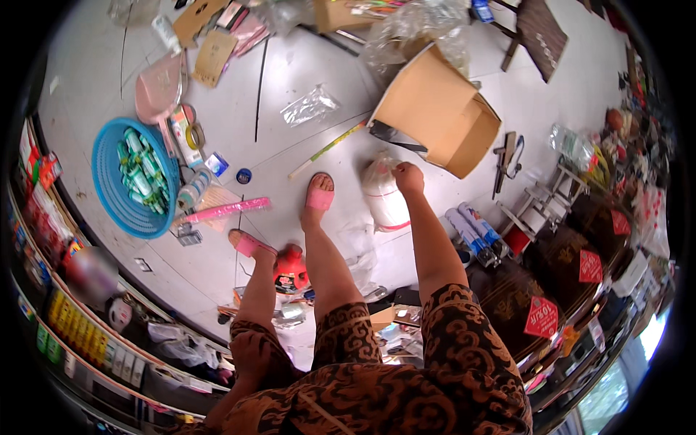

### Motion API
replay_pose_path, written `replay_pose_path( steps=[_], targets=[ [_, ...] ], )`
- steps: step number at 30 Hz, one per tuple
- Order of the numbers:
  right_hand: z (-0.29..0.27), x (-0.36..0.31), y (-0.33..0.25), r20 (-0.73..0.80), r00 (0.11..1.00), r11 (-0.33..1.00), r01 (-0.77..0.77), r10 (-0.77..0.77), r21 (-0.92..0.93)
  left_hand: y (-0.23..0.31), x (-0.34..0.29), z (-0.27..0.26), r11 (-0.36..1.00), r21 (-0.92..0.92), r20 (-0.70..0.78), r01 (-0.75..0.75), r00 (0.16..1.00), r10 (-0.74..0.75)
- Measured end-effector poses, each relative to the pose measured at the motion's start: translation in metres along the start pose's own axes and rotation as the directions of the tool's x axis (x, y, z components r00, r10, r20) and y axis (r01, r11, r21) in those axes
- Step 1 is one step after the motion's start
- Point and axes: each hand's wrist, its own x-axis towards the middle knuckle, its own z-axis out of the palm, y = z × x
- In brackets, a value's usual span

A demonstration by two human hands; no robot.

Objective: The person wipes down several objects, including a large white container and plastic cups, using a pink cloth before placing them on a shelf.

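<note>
My right hand [409, 178] is closed on the gathered top of a white plastic bag [386, 201]. The bag is bulky and stands on the floor right of my feet; what fills it cannot be made out. On my left thigh, near the knee, rests my left hand [251, 357], holding nothing, its fingers laid over the patterned cloth. A large open cardboard box [420, 109] lies tilted just beyond the bag. Between my pink-slippered feet and the lower clutter stands a red jug [291, 268] with a dark label.
A blue basket [109, 148] of green-and-white bottles, a pink dustpan [158, 90] and a pink strip [226, 209] lie left. Right are spray cans [464, 230], small white stools [544, 203] and dark brown jars [507, 297]. Stocked shelves [80, 319] line the lower left.
</note>
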Motion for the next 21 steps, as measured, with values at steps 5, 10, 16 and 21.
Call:
replay_pose_path(
  steps=[5, 10, 16, 21],
  targets=[
    [0.055, 0.057, -0.063, 0.134, 0.988, 0.936, -0.027, 0.079, -0.351, -0.013, -0.009, 0.002, 0.993, -0.079, -0.059, 0.091, 0.994, -0.096],
    [0.068, 0.061, -0.017, 0.084, 0.996, 0.964, 0.019, 0.003, -0.266, -0.023, -0.001, -0.002, 0.975, -0.203, -0.02, 0.086, 0.996, -0.092],
    [0.045, -0.078, 0.046, 0.08, 0.978, 0.941, 0.209, -0.194, -0.265, -0.024, -0.012, -0.001, 0.964, -0.256, -0.06, 0.078, 0.994, -0.096],
    [-0.012, -0.204, 0.066, -0.008, 0.989, 0.981, 0.146, -0.148, -0.13, -0.034, -0.022, -0.002, 0.959, -0.28, -0.089, 0.044, 0.993, -0.071]
  ],
)
